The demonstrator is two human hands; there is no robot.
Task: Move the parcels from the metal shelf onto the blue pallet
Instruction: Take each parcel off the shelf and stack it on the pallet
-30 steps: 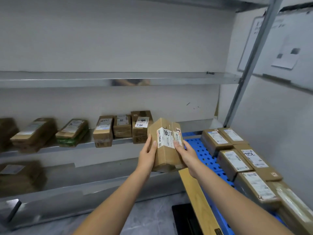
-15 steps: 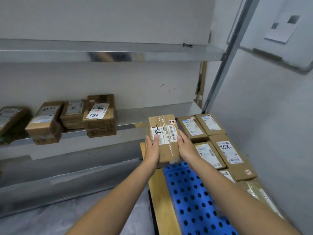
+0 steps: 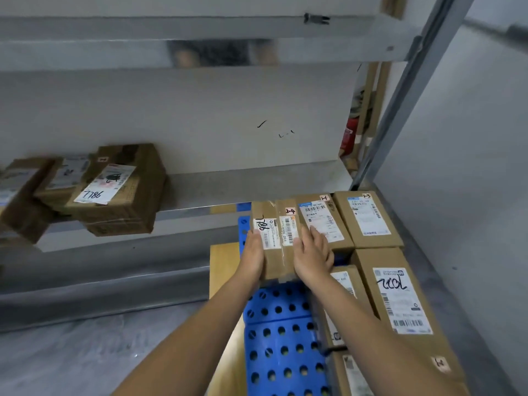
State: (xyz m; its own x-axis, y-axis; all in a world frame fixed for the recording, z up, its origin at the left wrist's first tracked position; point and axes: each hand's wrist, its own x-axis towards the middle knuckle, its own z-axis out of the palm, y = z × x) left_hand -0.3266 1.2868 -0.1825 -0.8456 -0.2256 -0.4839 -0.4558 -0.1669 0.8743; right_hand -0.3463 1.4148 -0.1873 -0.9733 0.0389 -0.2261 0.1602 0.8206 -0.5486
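fingers [image 3: 256,239] clamped on the long sides of a taped brown cardboard parcel [image 3: 278,260], held over the far end of the perforated blue plastic pallet [image 3: 280,332].

the left hand [image 3: 253,254] grips the outer side and the right hand [image 3: 313,257] the inner one, its fingers lying against the neighbouring labelled cardboard box [image 3: 324,217] already on the pallet. the parcel's long axis runs away from the person, parallel to that box, with bare blue deck just below its near end. whether its far end touches down cannot be told. the drop looks to be straight down, and the right hand is the one likely to get pinched. more brown parcels [image 3: 123,192] wait on the grey metal shelf [image 3: 228,190], well off to the left.
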